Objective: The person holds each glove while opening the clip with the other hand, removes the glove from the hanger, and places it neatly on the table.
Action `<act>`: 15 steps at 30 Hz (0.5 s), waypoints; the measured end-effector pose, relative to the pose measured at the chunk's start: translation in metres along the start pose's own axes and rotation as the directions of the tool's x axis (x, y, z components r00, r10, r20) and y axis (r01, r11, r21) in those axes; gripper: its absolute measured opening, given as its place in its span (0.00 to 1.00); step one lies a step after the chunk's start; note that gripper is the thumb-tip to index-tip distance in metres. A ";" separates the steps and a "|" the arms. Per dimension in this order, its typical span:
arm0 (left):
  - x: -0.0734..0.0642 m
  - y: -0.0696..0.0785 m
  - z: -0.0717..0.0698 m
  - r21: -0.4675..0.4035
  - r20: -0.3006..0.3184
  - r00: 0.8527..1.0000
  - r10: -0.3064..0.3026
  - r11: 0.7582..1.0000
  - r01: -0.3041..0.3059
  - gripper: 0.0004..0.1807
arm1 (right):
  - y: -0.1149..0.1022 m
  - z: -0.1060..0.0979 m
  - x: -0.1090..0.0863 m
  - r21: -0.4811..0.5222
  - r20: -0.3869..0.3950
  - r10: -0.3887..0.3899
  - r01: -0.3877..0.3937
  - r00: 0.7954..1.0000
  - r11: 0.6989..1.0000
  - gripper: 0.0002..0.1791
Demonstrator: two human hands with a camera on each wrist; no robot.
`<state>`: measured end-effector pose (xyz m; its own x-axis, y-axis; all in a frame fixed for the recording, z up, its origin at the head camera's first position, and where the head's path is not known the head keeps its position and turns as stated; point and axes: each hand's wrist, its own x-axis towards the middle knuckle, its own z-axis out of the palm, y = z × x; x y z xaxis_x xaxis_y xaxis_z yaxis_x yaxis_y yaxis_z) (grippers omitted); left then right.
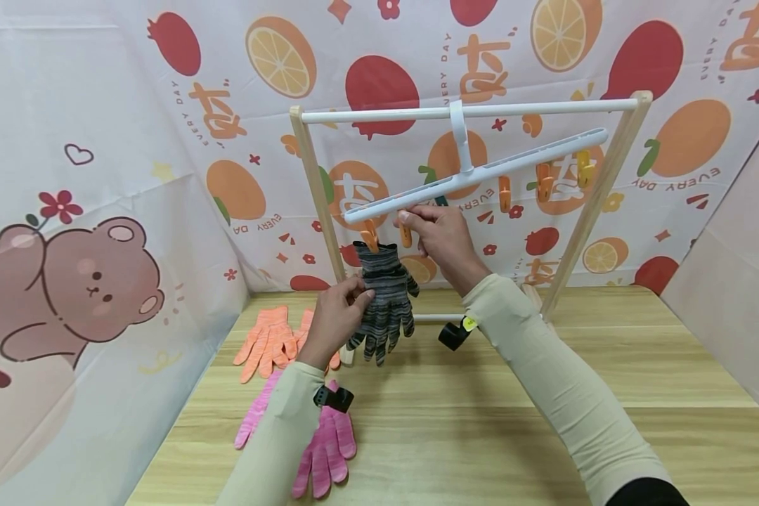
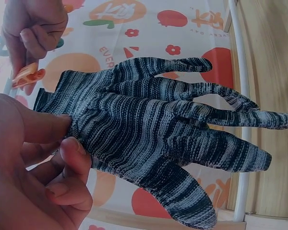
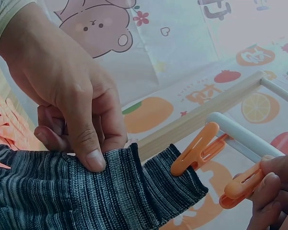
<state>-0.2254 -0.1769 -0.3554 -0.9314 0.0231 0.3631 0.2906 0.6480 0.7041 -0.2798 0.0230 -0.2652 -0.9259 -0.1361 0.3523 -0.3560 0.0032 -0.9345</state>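
Observation:
A grey and black striped knit glove [image 1: 386, 295] hangs fingers down below the left end of a pale blue clip hanger [image 1: 430, 188]. My left hand [image 1: 338, 318] pinches the glove near its cuff. In the right wrist view two striped cuff edges show, and an orange clip [image 3: 197, 151] bites on the rear one. My right hand [image 1: 445, 239] pinches another orange clip [image 3: 242, 184] beside it, just under the hanger bar; that clip is apart from the cuff. The hanger tilts, its left end low, hooked on a white rod [image 1: 379, 115].
Wooden posts [image 1: 591, 211] carry the rod. More orange clips [image 1: 504, 193] and a yellow clip [image 1: 585, 169] hang from the hanger's right half. Orange gloves [image 1: 268, 341] and pink gloves [image 1: 325, 450] lie on the table's left side. A fruit-print cloth [image 1: 379, 35] stands behind.

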 end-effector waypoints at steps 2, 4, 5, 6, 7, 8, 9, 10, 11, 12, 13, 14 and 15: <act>-0.001 0.000 0.000 -0.008 0.008 1.000 -0.003 1.000 0.003 0.07 | 0.000 0.000 0.000 0.002 0.000 -0.002 0.002 1.000 1.000 0.12; -0.001 0.000 0.000 -0.024 0.019 1.000 -0.008 1.000 0.008 0.07 | 0.000 0.000 0.000 0.004 0.000 -0.004 0.004 1.000 1.000 0.12; -0.001 0.000 0.000 -0.033 0.025 1.000 -0.012 0.999 0.013 0.07 | -0.001 0.000 -0.001 0.004 0.001 -0.005 0.005 1.000 1.000 0.12; -0.002 0.000 0.000 -0.039 0.031 0.999 -0.016 0.999 0.017 0.07 | -0.001 0.000 -0.001 0.005 0.002 -0.006 0.006 1.000 1.000 0.12; -0.002 0.000 0.000 -0.045 0.036 0.999 -0.017 0.999 0.019 0.07 | -0.001 0.000 -0.001 0.009 0.003 -0.007 0.007 1.000 1.000 0.12; -0.002 0.000 0.000 -0.048 0.038 0.999 -0.016 0.999 0.018 0.07 | -0.001 0.000 -0.001 0.009 0.003 -0.009 0.009 1.000 1.000 0.12; -0.001 -0.001 0.001 -0.047 0.038 0.999 -0.011 0.999 0.013 0.07 | -0.001 0.000 -0.001 0.011 0.003 -0.010 0.010 1.000 1.000 0.12; -0.002 -0.001 0.001 -0.042 0.037 0.999 -0.004 0.999 0.005 0.07 | 0.000 0.000 -0.001 0.010 0.003 -0.010 0.010 1.000 1.000 0.12; -0.002 -0.001 0.001 -0.036 0.037 0.999 0.006 0.999 -0.005 0.07 | 0.000 -0.001 -0.001 0.011 0.003 -0.009 0.009 1.000 1.000 0.12; -0.002 -0.002 0.002 -0.031 0.036 0.999 0.018 0.999 -0.017 0.07 | 0.000 -0.001 -0.001 0.011 0.003 -0.007 0.007 1.000 1.000 0.12; -0.002 -0.002 0.002 -0.031 0.036 0.999 0.028 0.999 -0.027 0.06 | 0.000 -0.001 -0.001 0.012 0.002 -0.003 0.003 1.000 1.000 0.12; -0.003 -0.002 0.003 -0.028 0.037 0.999 0.039 0.999 -0.038 0.06 | 0.000 -0.001 -0.001 0.010 0.003 -0.002 0.002 1.000 1.000 0.12; -0.003 -0.001 0.003 -0.027 0.039 0.998 0.049 0.999 -0.048 0.06 | 0.000 -0.001 -0.001 0.011 0.003 0.001 -0.001 1.000 1.000 0.12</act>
<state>-0.2237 -0.1754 -0.3595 -0.9240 0.0841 0.3730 0.3403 0.6256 0.7020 -0.2792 0.0238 -0.2656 -0.9260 -0.1390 0.3511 -0.3535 -0.0073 -0.9354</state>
